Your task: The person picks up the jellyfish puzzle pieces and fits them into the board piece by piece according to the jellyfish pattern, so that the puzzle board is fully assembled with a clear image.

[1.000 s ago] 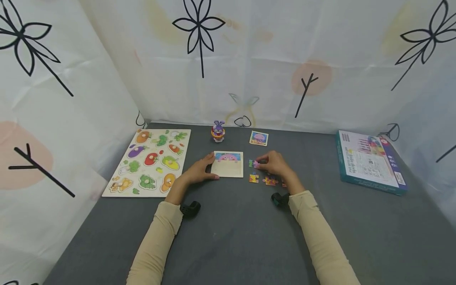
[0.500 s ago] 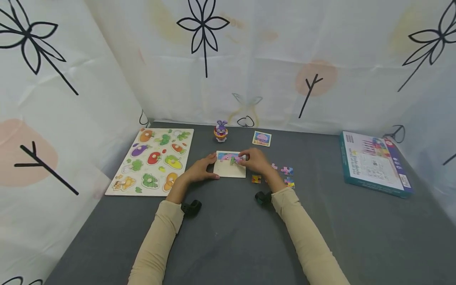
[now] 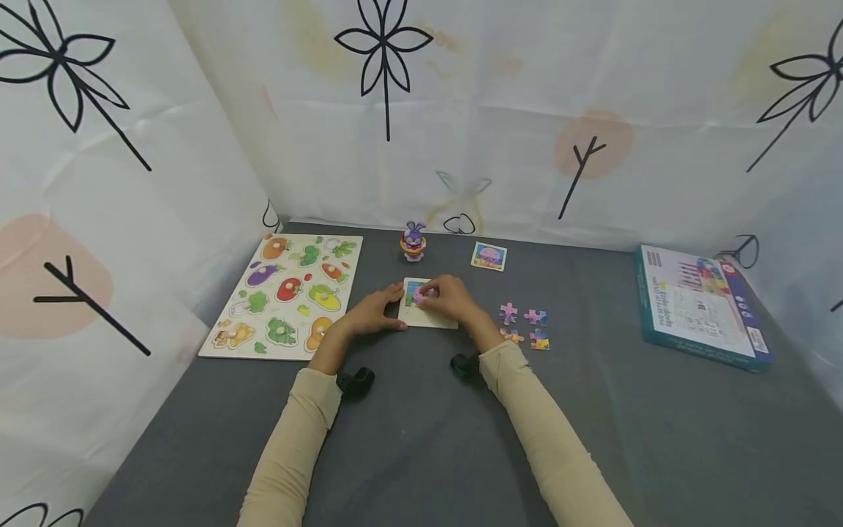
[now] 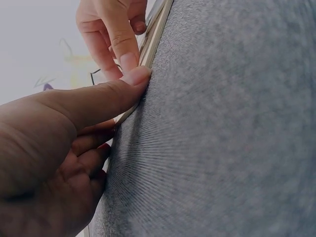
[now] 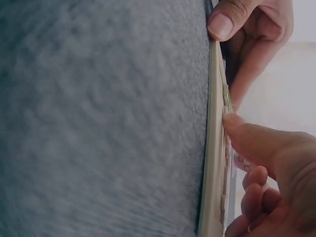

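A small pale wooden puzzle tray (image 3: 421, 319) lies flat on the table, its upper part filled with a printed picture. My left hand (image 3: 372, 312) holds the tray at its left side, thumb at the near corner and fingers at the far one; in the left wrist view the thumb (image 4: 111, 101) presses on its edge. Over the tray, my right hand (image 3: 453, 298) pinches a pink and green puzzle piece (image 3: 418, 294) against the picture's left part. The fingers cover most of that piece. Several loose puzzle pieces (image 3: 536, 317) lie right of the tray, near my right wrist.
A board of vegetable shapes (image 3: 276, 329) lies at the left. Behind the tray stand a purple rabbit figure (image 3: 413, 241) and a small picture card (image 3: 489, 256). A teal-edged box (image 3: 701, 307) lies at the right. White printed cloth (image 3: 514, 161) hangs behind the grey table.
My right hand has picked up the puzzle piece from the right of the tray and carried it left onto the tray. The left hand has stayed at the tray's side.
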A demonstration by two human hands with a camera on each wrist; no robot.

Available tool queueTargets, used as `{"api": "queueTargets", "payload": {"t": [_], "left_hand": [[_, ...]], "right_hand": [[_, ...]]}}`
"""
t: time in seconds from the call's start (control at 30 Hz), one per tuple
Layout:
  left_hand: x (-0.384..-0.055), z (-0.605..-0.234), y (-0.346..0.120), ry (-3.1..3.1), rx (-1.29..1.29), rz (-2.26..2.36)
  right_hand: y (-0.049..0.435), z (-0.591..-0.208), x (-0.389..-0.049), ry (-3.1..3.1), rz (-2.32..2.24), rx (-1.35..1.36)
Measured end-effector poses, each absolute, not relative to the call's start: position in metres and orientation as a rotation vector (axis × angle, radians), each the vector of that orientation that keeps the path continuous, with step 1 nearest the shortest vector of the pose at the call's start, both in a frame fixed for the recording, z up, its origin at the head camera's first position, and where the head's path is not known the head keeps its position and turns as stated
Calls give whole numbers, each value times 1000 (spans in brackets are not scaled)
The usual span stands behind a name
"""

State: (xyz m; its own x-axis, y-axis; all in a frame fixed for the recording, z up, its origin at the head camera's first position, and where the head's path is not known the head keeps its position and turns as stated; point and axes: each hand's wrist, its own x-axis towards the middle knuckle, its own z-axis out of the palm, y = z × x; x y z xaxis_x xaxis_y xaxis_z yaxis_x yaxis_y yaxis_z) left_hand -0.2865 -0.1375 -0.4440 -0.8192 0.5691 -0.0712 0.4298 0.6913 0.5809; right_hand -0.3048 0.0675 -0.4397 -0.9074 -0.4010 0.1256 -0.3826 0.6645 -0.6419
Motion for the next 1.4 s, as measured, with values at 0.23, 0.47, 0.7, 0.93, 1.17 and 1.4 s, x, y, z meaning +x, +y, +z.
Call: {"api": "queueTargets", "payload": {"t": [0.23, 0.47, 0.7, 0.93, 1.17, 1.4], "left_hand": [[-287, -443, -139, 2652, 800, 830], [-287, -443, -140, 2646, 820, 838], [-286, -440, -138, 2648, 837, 833], [-286, -441, -139, 2659, 818, 823], [-287, -443, -135, 2647, 790, 809], [-286, -444, -136, 2608, 892, 852]], "right_hand": [[65, -442, -310, 2827, -1103, -817], [60, -441, -314, 2789, -1017, -846], [58, -437, -314, 2893, -812, -699], [62, -438, -313, 2911, -916, -705], [111, -426, -304, 2884, -1055, -574], [185, -417, -284, 2910, -1002, -340]]}}
